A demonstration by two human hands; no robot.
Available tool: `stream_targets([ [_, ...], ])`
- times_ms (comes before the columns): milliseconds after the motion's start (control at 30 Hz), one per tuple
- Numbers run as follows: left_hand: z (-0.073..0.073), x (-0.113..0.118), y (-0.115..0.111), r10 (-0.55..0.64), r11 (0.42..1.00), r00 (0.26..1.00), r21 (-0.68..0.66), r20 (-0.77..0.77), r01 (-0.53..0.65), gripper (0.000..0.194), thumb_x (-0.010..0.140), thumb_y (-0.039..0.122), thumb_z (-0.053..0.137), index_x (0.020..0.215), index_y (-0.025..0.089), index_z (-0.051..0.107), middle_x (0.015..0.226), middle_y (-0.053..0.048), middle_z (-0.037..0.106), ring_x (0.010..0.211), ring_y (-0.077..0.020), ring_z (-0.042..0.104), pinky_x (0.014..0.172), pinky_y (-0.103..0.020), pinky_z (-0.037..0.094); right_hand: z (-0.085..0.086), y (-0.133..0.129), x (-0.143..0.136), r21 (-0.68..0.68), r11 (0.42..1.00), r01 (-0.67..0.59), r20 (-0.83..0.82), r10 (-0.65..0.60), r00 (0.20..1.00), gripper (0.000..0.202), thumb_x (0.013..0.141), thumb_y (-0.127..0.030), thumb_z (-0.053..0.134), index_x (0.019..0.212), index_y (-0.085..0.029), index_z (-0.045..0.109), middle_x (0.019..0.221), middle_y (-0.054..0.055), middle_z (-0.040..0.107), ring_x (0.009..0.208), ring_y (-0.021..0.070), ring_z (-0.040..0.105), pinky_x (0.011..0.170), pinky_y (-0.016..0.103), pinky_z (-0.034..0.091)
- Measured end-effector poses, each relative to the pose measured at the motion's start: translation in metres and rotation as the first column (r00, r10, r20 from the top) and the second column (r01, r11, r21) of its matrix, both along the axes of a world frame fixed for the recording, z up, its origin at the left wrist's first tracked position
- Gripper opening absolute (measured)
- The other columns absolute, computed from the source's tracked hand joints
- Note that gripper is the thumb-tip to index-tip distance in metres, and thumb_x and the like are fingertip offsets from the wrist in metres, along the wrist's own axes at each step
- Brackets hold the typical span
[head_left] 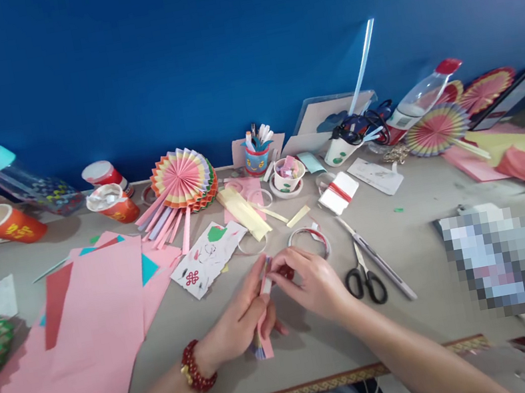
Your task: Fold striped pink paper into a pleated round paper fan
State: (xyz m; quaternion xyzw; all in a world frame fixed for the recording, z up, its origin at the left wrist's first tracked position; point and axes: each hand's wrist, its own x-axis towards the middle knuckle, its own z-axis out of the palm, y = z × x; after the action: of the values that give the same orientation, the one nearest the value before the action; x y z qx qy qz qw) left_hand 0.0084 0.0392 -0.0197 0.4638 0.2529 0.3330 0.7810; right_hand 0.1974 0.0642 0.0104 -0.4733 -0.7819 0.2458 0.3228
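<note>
A narrow bundle of pleated paper [267, 345], pink with purple and yellow edges, stands between my hands over the table's front part. My left hand [231, 324] is closed around its middle, fingers wrapped under it. At its upper end my right hand [314, 275] is closed in a pinch; whether a small whitish piece lies in those fingertips is hard to make out. Just beyond my right hand lies a roll of clear tape [324, 240]. To the right are black-handled scissors [375, 288] and a grey utility knife [383, 263].
Pink paper sheets [94, 307] spread over the left side. A patterned white card [207, 260] lies ahead. Finished paper fans [182, 177], a pen cup [256, 160] and orange paper cups [8, 224] stand by the blue wall [216, 49]. A phone [490, 264] lies at right.
</note>
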Motion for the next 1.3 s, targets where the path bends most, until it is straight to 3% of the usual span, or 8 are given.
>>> stream_targets([
  [333,0.0005,-0.0016,-0.001,0.022,0.998,0.999,0.06,-0.035,-0.02,0.065,0.104,0.034,0.038,0.158,0.029,0.001,0.056,0.008,0.043,0.052,-0.0103,0.04,0.08,-0.044,0.055,-0.0029,0.0013,0.001,0.058,0.998,-0.007,-0.097,0.012,0.995,0.005,0.092,-0.017,0.06,0.091,-0.022,0.06,0.081,0.001,0.065,0.071,0.0148,0.06,0.066,0.026,0.047],
  [900,-0.0028,-0.0001,-0.0035,0.06,0.993,0.998,0.102,-0.017,-0.058,0.065,0.104,0.032,0.037,0.158,0.025,0.0,0.056,0.008,0.043,0.052,-0.01,0.04,0.078,-0.043,0.058,0.0013,-0.0027,-0.0038,0.27,0.962,-0.044,0.063,0.028,0.998,0.011,0.094,-0.013,0.054,0.098,-0.022,0.056,0.096,0.006,0.069,0.085,0.0215,0.062,0.076,0.035,0.051],
  [1067,-0.0031,-0.0003,-0.0013,0.046,0.997,0.998,0.056,0.047,-0.049,0.066,0.103,0.03,0.038,0.158,0.026,0.001,0.055,0.008,0.042,0.051,-0.01,0.04,0.077,-0.044,0.057,0.0011,0.001,-0.0016,0.274,0.961,-0.024,0.045,0.012,0.999,0.005,0.094,-0.018,0.058,0.098,-0.022,0.059,0.096,0.006,0.067,0.094,0.021,0.062,0.081,0.034,0.052],
  [1300,-0.001,-0.0003,0.0021,0.03,0.999,0.993,-0.043,0.112,-0.025,0.065,0.102,0.027,0.039,0.158,0.026,0.006,0.051,0.009,0.041,0.047,-0.0095,0.038,0.075,-0.045,0.057,0.0005,0.0066,0.0009,0.201,0.979,-0.041,-0.011,0.044,0.999,0.01,0.096,-0.016,0.052,0.095,-0.022,0.059,0.094,0.006,0.067,0.09,0.0209,0.063,0.08,0.035,0.052],
])
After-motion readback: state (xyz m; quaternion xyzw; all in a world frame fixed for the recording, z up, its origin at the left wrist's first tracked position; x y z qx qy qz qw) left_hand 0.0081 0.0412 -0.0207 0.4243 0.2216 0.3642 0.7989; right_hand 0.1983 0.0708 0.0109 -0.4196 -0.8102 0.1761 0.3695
